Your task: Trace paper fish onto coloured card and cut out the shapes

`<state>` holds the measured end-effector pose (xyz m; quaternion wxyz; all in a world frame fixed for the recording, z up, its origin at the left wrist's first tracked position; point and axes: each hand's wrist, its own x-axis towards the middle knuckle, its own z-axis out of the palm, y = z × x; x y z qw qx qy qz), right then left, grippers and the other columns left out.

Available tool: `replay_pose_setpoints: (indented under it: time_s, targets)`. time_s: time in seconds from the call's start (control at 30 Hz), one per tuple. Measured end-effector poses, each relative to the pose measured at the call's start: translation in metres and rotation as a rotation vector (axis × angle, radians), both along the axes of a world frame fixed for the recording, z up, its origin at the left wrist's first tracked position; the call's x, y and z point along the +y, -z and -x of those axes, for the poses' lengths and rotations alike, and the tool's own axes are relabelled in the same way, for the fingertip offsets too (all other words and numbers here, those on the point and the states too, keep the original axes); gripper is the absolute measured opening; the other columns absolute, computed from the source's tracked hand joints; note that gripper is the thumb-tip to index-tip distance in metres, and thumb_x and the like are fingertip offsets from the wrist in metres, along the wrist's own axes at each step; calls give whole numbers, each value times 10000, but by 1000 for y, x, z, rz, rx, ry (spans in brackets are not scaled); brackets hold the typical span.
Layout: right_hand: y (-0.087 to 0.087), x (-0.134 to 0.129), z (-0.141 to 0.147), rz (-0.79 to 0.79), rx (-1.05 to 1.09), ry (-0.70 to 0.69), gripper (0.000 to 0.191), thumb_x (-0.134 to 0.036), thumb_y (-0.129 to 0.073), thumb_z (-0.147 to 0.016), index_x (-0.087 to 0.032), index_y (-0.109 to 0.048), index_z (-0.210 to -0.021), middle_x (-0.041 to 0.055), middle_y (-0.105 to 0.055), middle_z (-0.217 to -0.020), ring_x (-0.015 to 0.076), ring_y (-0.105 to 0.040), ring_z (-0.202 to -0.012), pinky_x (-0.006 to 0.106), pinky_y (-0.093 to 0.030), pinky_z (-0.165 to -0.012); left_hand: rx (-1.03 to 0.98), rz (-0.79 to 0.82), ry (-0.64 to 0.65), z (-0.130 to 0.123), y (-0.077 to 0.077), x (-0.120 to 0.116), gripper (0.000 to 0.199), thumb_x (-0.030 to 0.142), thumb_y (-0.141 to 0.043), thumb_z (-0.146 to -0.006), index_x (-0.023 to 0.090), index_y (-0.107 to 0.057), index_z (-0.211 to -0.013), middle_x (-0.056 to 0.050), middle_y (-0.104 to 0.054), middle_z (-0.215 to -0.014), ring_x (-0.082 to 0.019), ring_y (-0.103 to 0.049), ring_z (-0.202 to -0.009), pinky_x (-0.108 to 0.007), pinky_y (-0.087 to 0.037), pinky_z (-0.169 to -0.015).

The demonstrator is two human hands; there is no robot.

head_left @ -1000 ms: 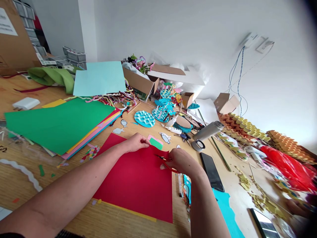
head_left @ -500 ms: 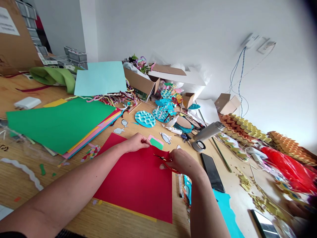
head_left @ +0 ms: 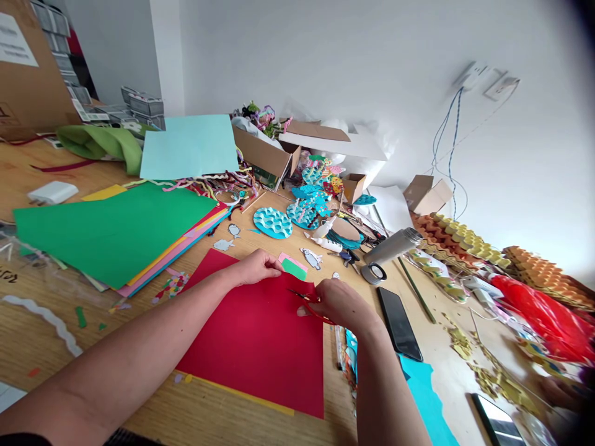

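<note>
A large red paper sheet (head_left: 260,347) lies on the table before me, with a yellow sheet (head_left: 246,395) peeking from under its near edge. My left hand (head_left: 258,267) pinches the sheet's far edge between thumb and fingers. In my right hand (head_left: 341,302) is a pair of red-handled scissors (head_left: 320,308), its blades pointing left over the far right part of the red sheet. Just beyond the sheet, between the hands, lie small green and pink paper pieces (head_left: 294,267). A fish cutout (head_left: 311,258) rests a little farther off.
Left stands a stack of coloured paper, green (head_left: 116,229) on top. To the right are a black phone (head_left: 398,322), a metal flask (head_left: 393,246) and torn blue paper (head_left: 427,390). Egg cartons (head_left: 548,272) and a red plastic bag (head_left: 548,316) line the far right. Boxes (head_left: 264,152) stand behind.
My right hand and the scissors have shifted very slightly left. My left hand keeps its place on the red sheet.
</note>
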<state>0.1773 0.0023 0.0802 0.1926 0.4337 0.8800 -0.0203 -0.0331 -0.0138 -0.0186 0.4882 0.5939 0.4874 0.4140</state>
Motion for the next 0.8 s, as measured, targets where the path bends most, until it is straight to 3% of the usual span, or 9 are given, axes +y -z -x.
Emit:
replay_pose_setpoints:
  time_s: [0.33, 0.57, 0.8]
  targets:
    - [0, 1, 3, 63, -6, 21, 422, -539, -611, -782, -178, -612, -564, 11, -517, -533, 111, -398, -493, 280, -175, -478, -3, 12, 0, 0, 0, 1, 198, 273, -652, -708, 135, -743, -816, -55, -742, -814, -197, -633, -755, -278, -465, -692]
    - [1, 0, -1, 58, -27, 49, 473, -619, -571, -782, -160, -678, -744, 55, -597, -637, 140, -498, -551, 268, -210, -477, -6, 17, 2, 1, -1, 1, 177, 270, -670, -700, 138, -741, -794, -39, -735, -781, -188, -621, -751, -268, -447, -696]
    - [-19, 1, -28, 80, -16, 11, 507, -644, -525, -820, -180, -655, -662, 66, -631, -661, 161, -556, -601, 263, -251, -513, -11, 21, -24, 1, -1, 1, 212, 305, -690, -683, 141, -740, -807, -51, -740, -821, -200, -625, -777, -287, -451, -731]
